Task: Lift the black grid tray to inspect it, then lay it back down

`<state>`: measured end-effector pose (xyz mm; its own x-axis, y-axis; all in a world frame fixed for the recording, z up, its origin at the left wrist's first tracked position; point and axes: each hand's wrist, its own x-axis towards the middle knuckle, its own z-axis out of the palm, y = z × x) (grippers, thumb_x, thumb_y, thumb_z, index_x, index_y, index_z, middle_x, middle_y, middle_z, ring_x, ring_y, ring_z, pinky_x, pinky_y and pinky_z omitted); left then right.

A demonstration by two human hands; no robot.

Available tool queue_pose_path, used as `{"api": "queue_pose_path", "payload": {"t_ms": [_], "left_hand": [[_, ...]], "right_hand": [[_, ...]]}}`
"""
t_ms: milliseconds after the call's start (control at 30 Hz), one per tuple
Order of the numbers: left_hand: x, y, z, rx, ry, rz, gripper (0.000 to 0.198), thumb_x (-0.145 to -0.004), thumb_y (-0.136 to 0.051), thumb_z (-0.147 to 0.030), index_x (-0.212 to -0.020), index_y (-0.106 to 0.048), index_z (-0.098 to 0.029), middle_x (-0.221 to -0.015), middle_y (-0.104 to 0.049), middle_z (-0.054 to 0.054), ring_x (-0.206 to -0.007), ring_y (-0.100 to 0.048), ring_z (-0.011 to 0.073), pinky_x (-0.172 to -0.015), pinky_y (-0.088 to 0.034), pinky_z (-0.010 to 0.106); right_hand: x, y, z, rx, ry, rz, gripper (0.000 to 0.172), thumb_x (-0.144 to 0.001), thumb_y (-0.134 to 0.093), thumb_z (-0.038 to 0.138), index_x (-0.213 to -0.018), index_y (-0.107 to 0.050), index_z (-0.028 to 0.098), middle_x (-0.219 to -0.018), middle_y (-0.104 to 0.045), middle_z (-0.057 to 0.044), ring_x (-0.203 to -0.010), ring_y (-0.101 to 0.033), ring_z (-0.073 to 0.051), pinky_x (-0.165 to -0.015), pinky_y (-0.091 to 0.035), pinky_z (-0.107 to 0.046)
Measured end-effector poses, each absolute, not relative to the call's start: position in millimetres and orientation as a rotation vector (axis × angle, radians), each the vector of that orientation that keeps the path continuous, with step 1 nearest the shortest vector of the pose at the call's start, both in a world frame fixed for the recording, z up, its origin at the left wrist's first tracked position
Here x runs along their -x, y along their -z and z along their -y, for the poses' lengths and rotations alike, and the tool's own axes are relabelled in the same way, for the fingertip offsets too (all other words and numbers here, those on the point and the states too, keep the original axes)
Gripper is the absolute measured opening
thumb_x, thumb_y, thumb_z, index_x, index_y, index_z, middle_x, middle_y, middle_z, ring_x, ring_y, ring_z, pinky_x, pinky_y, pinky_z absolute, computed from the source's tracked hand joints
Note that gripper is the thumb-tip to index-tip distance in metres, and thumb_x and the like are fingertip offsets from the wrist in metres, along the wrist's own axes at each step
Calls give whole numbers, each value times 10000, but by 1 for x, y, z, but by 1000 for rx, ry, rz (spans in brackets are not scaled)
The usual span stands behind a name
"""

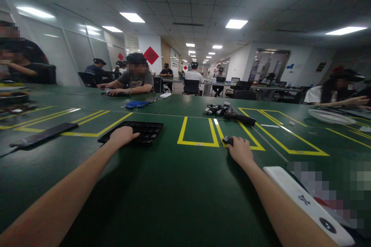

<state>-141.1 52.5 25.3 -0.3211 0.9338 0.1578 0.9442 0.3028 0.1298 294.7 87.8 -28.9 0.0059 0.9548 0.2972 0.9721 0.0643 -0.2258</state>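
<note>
My left hand (pixel 124 136) is closed on the left part of a shallow black tray (pixel 152 129) with a grid of small compartments. Its thumb lies over the tray, while its other fingers are mostly hidden. Farther right, my right hand (pixel 241 150) pinches a small black block (pixel 227 140) with a pale marking at its end, low over a yellow tape line. I cannot make out what kind of part the block is. Beyond that hand lie a black cylindrical handle (pixel 240 119) and a heap of black and silver parts (pixel 216 109).
Yellow tape outlines (pixel 198 144) mark the green table (pixel 179 185). At left lies a long black power strip (pixel 46 134); by my right forearm, a white device (pixel 304 200). Blue gloves (pixel 136 104) and a white plate (pixel 332 116) sit farther off. A person (pixel 135 79) works across the table.
</note>
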Motion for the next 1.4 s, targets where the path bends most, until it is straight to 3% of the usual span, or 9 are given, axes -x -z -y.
{"api": "queue_pose_path", "payload": {"t_ms": [100,267,400,567,800,933,1200,1333,1400], "left_hand": [[119,-23,-54,1807,279,2445,404,-715,-436,-525,-627,-548,-146,-807,-613,160,-813,-569,280,-659,-397,308],[34,-11,-49,2216,934,2163,353,-737,-412,-499,-765,-511,-162,-704,-526,35,-652,-498,171,-579,-370,264],[-19,4,-34,2558,1286,1911,335,-720,-450,-485,-802,-483,-161,-649,-416,-20,-601,-421,132,-558,-351,249],[-29,16,-20,2669,1378,1846,326,-719,-489,-445,-880,-455,-164,-671,-369,-31,-604,-381,120,-561,-341,246],[-27,21,-14,2784,1262,1720,320,-720,-526,-408,-923,-436,-177,-743,-378,-16,-653,-375,123,-597,-346,247],[-25,21,-15,2801,1314,1738,339,-728,-511,-419,-948,-435,-172,-736,-378,-17,-659,-378,125,-593,-345,245],[-27,24,-14,2851,1283,1717,342,-722,-535,-417,-948,-454,-174,-773,-390,-8,-696,-391,128,-620,-364,250],[-25,11,-13,2774,1408,2017,373,-689,-588,-367,-981,-472,-165,-810,-432,5,-715,-417,131,-639,-386,257],[-23,0,-14,2572,1615,2407,259,-723,-544,-278,-937,-484,-144,-764,-448,3,-660,-424,117,-599,-383,246]], "right_hand": [[-282,27,-86,1636,-216,1995,427,-757,-514,285,-1148,-506,114,-1123,-545,-129,-1063,-438,-281,-919,-336,-406],[-246,26,-67,1106,-836,1990,471,-719,-572,257,-1172,-483,170,-1143,-544,-80,-1045,-494,-207,-937,-358,-383],[-229,29,-54,734,-1114,1954,401,-720,-589,282,-1106,-531,190,-1097,-580,-50,-1014,-527,-202,-908,-403,-381],[-228,29,-48,614,-1010,2018,353,-727,-584,317,-1058,-574,193,-1096,-594,-54,-1045,-515,-223,-955,-366,-427],[-232,36,-45,664,-873,2048,521,-729,-560,421,-1194,-488,196,-1300,-441,-81,-1219,-360,-233,-1055,-223,-428],[-233,28,-43,637,-886,2099,472,-754,-546,403,-1189,-492,229,-1278,-468,-48,-1207,-378,-220,-1044,-257,-408],[-229,30,-38,582,-940,2133,495,-770,-505,420,-1191,-493,161,-1273,-480,-83,-1162,-442,-223,-1020,-318,-364],[-226,33,-36,609,-934,2097,468,-760,-533,371,-1199,-486,216,-1311,-442,-37,-1209,-392,-218,-1033,-301,-374],[-227,29,-34,612,-927,2100,476,-761,-535,329,-1220,-465,221,-1332,-413,-37,-1207,-394,-225,-1025,-312,-381]]}}
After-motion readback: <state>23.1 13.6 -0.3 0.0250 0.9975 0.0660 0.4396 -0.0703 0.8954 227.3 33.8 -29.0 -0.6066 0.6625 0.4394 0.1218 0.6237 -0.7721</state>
